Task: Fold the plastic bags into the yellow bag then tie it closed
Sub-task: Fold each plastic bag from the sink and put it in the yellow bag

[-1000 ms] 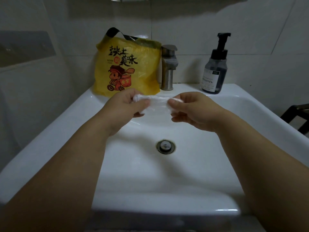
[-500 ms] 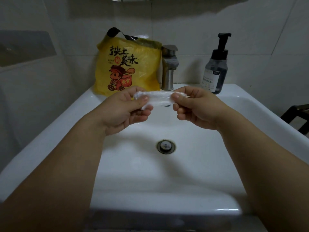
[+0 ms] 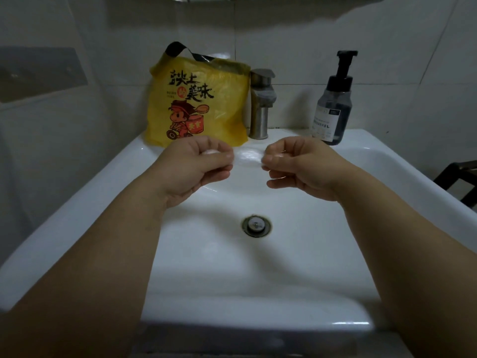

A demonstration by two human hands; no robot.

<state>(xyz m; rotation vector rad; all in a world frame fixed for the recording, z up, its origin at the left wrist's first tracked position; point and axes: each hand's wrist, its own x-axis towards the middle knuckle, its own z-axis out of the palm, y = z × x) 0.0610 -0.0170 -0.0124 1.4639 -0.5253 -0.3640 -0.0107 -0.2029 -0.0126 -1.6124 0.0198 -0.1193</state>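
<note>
The clear plastic bag (image 3: 247, 158) is pulled into a thin, narrow strip between the two hands, above the bowl of the sink (image 3: 296, 267). It is nearly transparent and hard to see against the white sink, so its exact edges cannot be told. Its long axis runs from left to right. The left hand (image 3: 198, 165) pinches one end between thumb and curled fingers, and a small white bunch of plastic shows inside this grip. The right hand (image 3: 296, 164) pinches the other end in the same way.

The yellow bag (image 3: 196, 104) stands upright on the back left corner of the sink, behind the hands, with its black handle pointing up. Its mouth is at the top. It stands just beside the faucet (image 3: 261, 104), on the faucet's left. The left hand is the nearer one to it, directly in front of it, and the right hand is more in front of the faucet. Probably the strip must be folded shorter and then carried backward and upward to the mouth.

The count is one clear bag in the hands, one yellow bag, one faucet, one pump bottle (image 3: 333, 99) at the back right of the sink, and one drain (image 3: 256, 225). What the yellow bag has inside cannot be seen.
</note>
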